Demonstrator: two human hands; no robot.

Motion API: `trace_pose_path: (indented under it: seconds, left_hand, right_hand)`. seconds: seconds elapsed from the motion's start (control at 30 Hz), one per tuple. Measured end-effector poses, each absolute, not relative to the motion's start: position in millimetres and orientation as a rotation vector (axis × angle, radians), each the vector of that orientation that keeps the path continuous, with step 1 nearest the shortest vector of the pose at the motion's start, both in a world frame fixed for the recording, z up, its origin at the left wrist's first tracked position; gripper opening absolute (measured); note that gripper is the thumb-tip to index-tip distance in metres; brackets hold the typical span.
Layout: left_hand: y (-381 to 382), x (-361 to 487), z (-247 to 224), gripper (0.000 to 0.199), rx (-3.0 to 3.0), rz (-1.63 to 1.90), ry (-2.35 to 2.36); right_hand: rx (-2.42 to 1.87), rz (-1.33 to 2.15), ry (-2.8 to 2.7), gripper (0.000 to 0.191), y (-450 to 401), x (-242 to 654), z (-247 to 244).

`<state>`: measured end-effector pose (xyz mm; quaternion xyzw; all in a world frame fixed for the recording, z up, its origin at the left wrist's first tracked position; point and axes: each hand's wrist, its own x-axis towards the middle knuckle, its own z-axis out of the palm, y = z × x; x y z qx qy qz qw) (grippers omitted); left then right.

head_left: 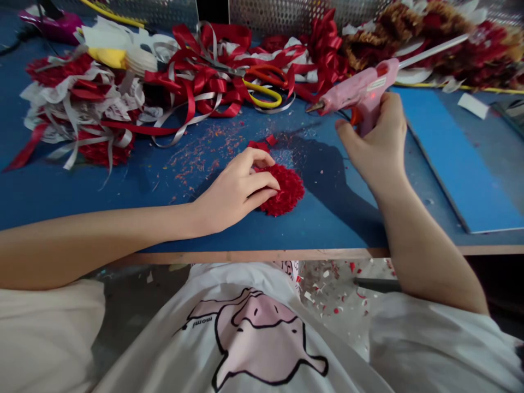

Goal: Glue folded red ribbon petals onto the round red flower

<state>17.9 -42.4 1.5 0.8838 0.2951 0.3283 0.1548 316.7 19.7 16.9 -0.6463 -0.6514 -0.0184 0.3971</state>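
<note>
My left hand (235,191) rests on the tabletop, its curled fingers gripping the left side of a red ruffled fabric flower (289,191). Small red scraps (271,141) lie just beyond those fingers. Raised to the right, my right hand (380,136) is wrapped around the handle of a pink hot glue gun (356,94). The gun's metal nozzle points left, above the table and apart from the flower. A white glue stick (434,50) protrudes from its back end.
Red and grey ribbons (229,93) pile along the back with yellow-and-orange-handled scissors (264,94). Finished-looking red and white ribbon pieces (82,103) lie left. A blue board (462,158) lies right; brown and dark-red trimmings (446,43) are behind it. The wooden table edge (245,255) runs in front.
</note>
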Motion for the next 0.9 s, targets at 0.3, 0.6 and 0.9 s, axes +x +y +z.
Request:
trace_pose_path:
  seconds: [0.3,0.6,0.9]
  left_hand:
    - [-35.0,18.4,5.1,0.009,2.274,0.987,1.069]
    - [-31.1,21.7,9.2,0.006,2.275,0.923,1.182]
    - [-29.0,22.3,9.3,0.005,2.266,0.84,1.108]
  right_hand:
    - [-1.573,-0.098,-1.678,0.034,25.1,323.2,12.4]
    - [-1.389,-0.026,-2.104,0.036,-0.1,309.6,22.0]
    - [-1.252,-0.227,-2.332,0.033,1.4,309.8,13.2]
